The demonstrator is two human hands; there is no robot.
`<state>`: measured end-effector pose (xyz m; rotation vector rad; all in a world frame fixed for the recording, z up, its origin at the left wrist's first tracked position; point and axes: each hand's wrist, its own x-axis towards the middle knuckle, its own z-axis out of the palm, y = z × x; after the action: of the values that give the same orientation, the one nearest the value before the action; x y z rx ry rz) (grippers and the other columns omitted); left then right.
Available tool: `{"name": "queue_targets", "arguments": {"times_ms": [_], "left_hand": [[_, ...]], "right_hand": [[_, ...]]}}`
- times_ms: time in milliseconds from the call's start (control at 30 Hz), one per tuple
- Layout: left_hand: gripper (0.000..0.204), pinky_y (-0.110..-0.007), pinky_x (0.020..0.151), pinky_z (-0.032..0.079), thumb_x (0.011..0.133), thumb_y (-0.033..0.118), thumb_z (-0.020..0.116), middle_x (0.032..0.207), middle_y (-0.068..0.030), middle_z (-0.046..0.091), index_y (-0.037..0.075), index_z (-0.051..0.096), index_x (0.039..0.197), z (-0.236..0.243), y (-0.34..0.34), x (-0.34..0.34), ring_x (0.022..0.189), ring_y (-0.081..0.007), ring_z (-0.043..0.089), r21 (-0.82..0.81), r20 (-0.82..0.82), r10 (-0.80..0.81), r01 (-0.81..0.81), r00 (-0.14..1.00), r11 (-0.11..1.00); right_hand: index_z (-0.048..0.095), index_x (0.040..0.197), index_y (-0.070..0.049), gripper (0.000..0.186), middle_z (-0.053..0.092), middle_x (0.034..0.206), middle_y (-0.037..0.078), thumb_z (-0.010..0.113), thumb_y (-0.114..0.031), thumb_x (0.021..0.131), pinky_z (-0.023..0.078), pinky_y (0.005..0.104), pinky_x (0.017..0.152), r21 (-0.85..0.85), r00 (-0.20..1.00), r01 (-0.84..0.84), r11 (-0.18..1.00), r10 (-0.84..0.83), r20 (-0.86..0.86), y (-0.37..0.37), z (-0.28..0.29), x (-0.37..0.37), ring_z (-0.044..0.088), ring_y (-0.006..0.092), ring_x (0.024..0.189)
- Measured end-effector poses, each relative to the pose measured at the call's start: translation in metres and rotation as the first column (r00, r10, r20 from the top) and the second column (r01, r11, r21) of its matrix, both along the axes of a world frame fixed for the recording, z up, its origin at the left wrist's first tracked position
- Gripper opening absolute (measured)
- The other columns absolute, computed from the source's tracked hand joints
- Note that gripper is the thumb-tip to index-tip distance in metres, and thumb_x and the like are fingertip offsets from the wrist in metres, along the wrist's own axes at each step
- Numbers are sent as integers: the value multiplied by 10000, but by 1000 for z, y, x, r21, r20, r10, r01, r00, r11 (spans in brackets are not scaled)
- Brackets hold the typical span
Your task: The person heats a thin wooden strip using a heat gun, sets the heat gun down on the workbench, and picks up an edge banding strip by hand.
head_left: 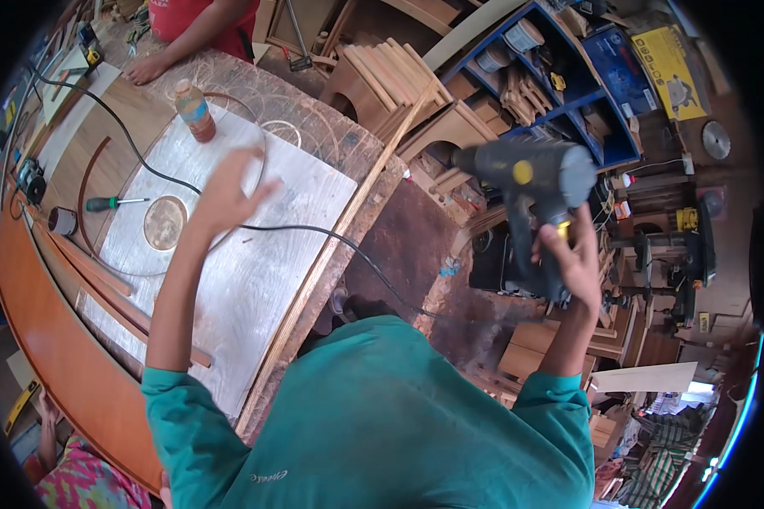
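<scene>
My right hand (575, 259) grips the handle of a black pistol-shaped heat gun (518, 165) with a yellow dot and a grey round back end. It is raised off the bench's right side, its nozzle pointing left. A black cord (314, 229) runs from the left across the board and toward its handle. My left hand (233, 191), blurred by motion, has its fingers apart and holds nothing. It is over a pale wood-grain board (272, 271) with a round brown-filled hole (165, 222). A thin strip bent into a loop (127, 270) lies partly on the board, beneath my left arm.
A bottle (195, 110) stands near the board's far edge; a green-handled screwdriver (115, 204) lies left. A curved orange panel (68, 356) borders the near left. Across the bench, another person's hand (147, 69) rests. Beyond are wooden parts (399, 76) and a blue shelf (586, 102).
</scene>
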<state>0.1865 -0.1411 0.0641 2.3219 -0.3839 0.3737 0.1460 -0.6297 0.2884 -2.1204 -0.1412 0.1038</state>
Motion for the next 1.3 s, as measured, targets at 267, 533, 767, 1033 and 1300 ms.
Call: {"name": "queue_targets", "arguments": {"times_ms": [267,533,767,1033,1300], "left_hand": [[420,-502,808,543,895,388,743,892,-195,726,46,686,1133,-8,-20,-90,883,-420,684,451,-468,80,160,880,878],[364,-390,809,526,905,-17,711,988,-170,691,32,682,1265,75,-96,-135,872,-279,669,112,372,587,-662,719,741],[346,-374,1033,472,1114,140,466,1289,-165,679,-32,580,1392,124,-148,-118,1179,-234,645,-290,410,844,-829,344,479],[583,-482,1182,404,1139,343,364,1459,-282,520,-136,404,1469,109,-197,-84,1360,-357,532,-496,413,883,-757,225,425],[737,-541,1107,494,1104,474,392,1406,-399,500,-122,281,1522,74,-216,-73,1338,-501,523,-924,-30,860,-342,509,170]], "right_hand": [[304,1573,-30,739,569,1371,156,671,-48,932,466,350,1025,-169,944,-59,984,110,311,-22,17,80,571,211,1212],[127,1619,27,981,598,1374,316,758,-272,929,459,437,1080,-500,878,-146,854,344,332,-75,-18,205,599,428,1294],[110,1595,90,1018,582,1352,375,750,-330,924,443,444,1081,-484,918,-216,848,346,196,-87,-19,314,567,480,1302],[86,1601,95,1062,609,1291,392,737,-421,939,486,445,1011,-586,875,-214,781,420,242,-68,-34,369,636,487,1200],[108,1559,160,1074,600,1237,441,744,-421,918,473,465,1042,-566,877,-274,778,444,185,-66,-55,406,603,523,1216]]}}
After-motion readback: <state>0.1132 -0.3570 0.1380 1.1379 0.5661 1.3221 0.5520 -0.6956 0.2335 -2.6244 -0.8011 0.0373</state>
